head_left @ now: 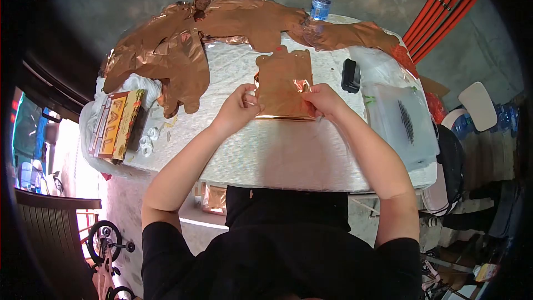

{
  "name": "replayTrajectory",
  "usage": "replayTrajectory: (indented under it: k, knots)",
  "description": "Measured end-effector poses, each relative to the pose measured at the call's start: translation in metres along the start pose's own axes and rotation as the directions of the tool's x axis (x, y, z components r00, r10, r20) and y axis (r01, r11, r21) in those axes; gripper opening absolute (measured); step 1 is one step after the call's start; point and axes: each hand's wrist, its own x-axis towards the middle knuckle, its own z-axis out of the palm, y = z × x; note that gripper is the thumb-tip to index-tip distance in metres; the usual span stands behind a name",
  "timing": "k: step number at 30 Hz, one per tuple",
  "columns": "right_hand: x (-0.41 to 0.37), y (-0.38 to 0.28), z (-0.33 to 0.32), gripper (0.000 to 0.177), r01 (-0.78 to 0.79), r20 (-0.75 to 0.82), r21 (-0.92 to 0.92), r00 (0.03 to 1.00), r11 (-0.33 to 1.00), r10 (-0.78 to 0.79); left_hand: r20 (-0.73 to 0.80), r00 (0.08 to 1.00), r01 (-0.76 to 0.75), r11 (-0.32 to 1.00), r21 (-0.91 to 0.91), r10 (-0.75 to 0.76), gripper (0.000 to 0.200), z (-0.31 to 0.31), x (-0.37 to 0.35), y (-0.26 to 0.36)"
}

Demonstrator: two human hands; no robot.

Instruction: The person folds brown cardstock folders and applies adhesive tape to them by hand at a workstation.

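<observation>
A flat copper-coloured foil sheet [284,86] lies on the white table in front of me, folded to a rough rectangle with rounded bumps at its far end. A small red spot shows near its top. My left hand [239,110] is closed on its near left edge, thumb and fingers pinching. At the near right edge, my right hand [326,101] grips the foil, where a shiny crease shows beside the fingers. Larger sheets of the same foil [239,19] spread along the table's far side.
A water bottle [321,1] stands at the far edge. To the right are a black case [350,75] and clear plastic bags [397,119]. On the left lie decorated flat boxes [119,125] and white crumpled plastic [141,84]. A white chair [477,105] stands beyond the table's right side.
</observation>
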Motion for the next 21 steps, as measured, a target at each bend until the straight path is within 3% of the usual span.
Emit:
replayTrajectory:
  k: [3, 5, 6, 8, 9, 11, 12, 19, 21]
  knots:
    - [0.002, 0.000, 0.000, 0.027, -0.004, -0.001, 0.023, 1.000, 1.000, 0.004, -0.010, 0.995, -0.103, 0.992, 0.068, 0.104, 0.043, 0.005, -0.007, 0.002]
    - [0.001, -0.001, 0.000, 0.026, -0.010, 0.001, 0.024, 1.000, 1.000, 0.010, -0.034, 0.926, -0.319, 0.826, 0.465, 0.376, 0.040, 0.011, -0.017, 0.013]
    - [0.001, -0.002, -0.001, 0.025, -0.018, 0.003, 0.026, 1.000, 1.000, 0.018, -0.035, 0.925, -0.320, 0.826, 0.464, 0.378, 0.040, 0.011, -0.017, 0.013]
    - [0.003, -0.001, -0.001, 0.024, -0.022, -0.001, 0.009, 1.000, 1.000, 0.022, 0.276, 0.670, -0.618, 0.312, 0.722, 0.689, 0.043, 0.011, -0.019, 0.014]
    - [0.003, -0.001, -0.001, 0.023, -0.027, -0.005, -0.006, 1.000, 1.000, 0.027, 0.274, 0.671, -0.617, 0.313, 0.722, 0.690, 0.043, 0.014, -0.021, 0.016]
    - [0.002, 0.000, -0.001, 0.023, -0.018, -0.016, -0.013, 1.000, 1.000, 0.018, 0.506, 0.734, -0.663, 0.317, 0.678, 0.452, 0.054, 0.020, -0.026, 0.018]
    - [0.002, 0.000, -0.001, 0.023, -0.009, -0.029, -0.017, 1.000, 1.000, 0.008, 0.521, 0.762, -0.645, 0.376, 0.665, 0.385, 0.055, 0.021, -0.025, 0.013]
    - [-0.012, -0.005, 0.004, 0.015, 0.059, -0.074, 0.052, 0.996, 0.997, -0.055, 0.515, 0.774, -0.632, 0.391, 0.669, 0.370, 0.055, 0.020, -0.023, 0.007]
    - [-0.027, -0.015, 0.008, 0.011, 0.167, -0.255, -0.169, 0.945, 0.971, -0.207, 0.518, 0.771, -0.635, 0.393, 0.665, 0.370, 0.056, 0.020, -0.023, 0.007]
